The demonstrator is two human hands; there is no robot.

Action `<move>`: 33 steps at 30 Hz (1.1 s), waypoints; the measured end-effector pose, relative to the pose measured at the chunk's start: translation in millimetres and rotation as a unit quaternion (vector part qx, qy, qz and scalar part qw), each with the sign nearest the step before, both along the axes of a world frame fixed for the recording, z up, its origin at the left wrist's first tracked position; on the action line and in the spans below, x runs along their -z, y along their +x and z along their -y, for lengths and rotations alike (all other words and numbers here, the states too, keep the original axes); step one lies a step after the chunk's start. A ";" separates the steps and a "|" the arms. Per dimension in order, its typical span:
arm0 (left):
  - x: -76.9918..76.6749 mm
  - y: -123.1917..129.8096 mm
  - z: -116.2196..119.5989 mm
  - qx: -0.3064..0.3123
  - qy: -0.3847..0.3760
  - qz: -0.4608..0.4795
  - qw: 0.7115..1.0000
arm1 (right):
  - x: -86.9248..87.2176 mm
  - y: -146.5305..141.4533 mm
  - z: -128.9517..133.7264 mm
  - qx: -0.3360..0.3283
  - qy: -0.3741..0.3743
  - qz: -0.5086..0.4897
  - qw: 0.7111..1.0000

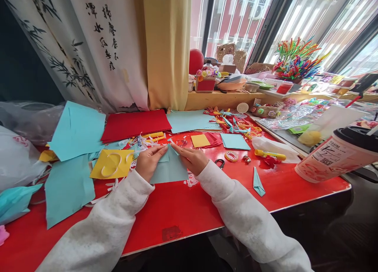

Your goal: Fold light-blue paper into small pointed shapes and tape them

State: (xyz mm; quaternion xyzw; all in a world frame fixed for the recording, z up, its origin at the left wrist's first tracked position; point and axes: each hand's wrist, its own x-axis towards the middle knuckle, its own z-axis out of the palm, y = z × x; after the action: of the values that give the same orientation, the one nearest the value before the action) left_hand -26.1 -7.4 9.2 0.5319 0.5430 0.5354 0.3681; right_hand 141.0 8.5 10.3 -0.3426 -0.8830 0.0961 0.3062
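Observation:
A light blue sheet of paper [171,170] with fold lines is held just above the red table. My left hand [150,160] is closed on its left side, thumb and fingers pinching near the top. On the other side, my right hand [192,158] grips the upper right edge, its fingertips close to the sheet's pointed top. The top of the left half looks folded inward. To the right lies a narrow folded blue paper piece [258,183]. A stack of blue paper squares [235,141] and a yellow paper square [200,141] rest beyond my right hand.
Large blue sheets [71,189], a yellow sheet with paper strips [112,163] and a red paper stack [136,125] cover the left and back. Scissors [220,163], a tape roll [231,156], a yellow marker [269,154] and a tilted-looking drink cup [330,156] stand or lie rightward.

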 end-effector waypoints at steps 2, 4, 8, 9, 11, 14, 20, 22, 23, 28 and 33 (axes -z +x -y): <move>0.4 -0.4 -0.1 -0.005 0.008 -0.010 1.000 | 2.1 -1.0 0.6 -0.015 0.001 0.002 1.000; 1.1 -0.4 -0.4 -0.003 0.011 -0.012 1.000 | 3.4 -2.8 1.3 -0.038 0.002 -0.019 0.999; 2.4 1.1 0.2 0.002 0.019 -0.039 0.999 | 2.2 -7.5 2.3 -0.053 -0.041 -0.113 0.991; 2.6 1.6 0.6 0.002 0.021 -0.044 0.999 | 1.7 -8.4 2.1 -0.044 -0.067 -0.141 0.987; 2.7 2.6 1.7 0.005 0.024 -0.044 0.999 | 1.5 -9.4 0.7 -0.028 -0.135 -0.195 0.971; 2.1 3.8 3.0 0.006 0.028 -0.036 0.999 | 3.5 -9.1 -3.1 -0.046 -0.267 -0.266 0.925; 1.4 5.9 3.7 0.019 0.030 -0.034 0.999 | 2.1 -8.1 -8.1 -0.072 -0.431 -0.290 0.852; 2.3 6.7 3.7 0.027 0.026 -0.033 0.999 | -0.1 -7.8 -8.1 -0.081 -0.435 -0.281 0.852; 2.7 7.1 3.7 0.030 0.025 -0.033 0.999 | -0.8 -7.5 -8.2 -0.082 -0.430 -0.277 0.856; 2.1 8.5 5.0 0.017 0.016 -0.067 0.997 | 0.4 -2.8 -10.8 -0.093 -0.418 -0.239 0.871; -1.8 8.0 6.3 0.051 -0.003 -0.028 0.998 | 3.2 2.7 -15.0 -0.078 -0.413 -0.213 0.882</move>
State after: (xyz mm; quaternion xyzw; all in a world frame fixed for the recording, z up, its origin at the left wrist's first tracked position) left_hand -18.1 -13.7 10.9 0.5729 0.5266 0.4993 0.3810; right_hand 143.7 23.6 7.0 -0.3395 -0.7005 0.5461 0.3096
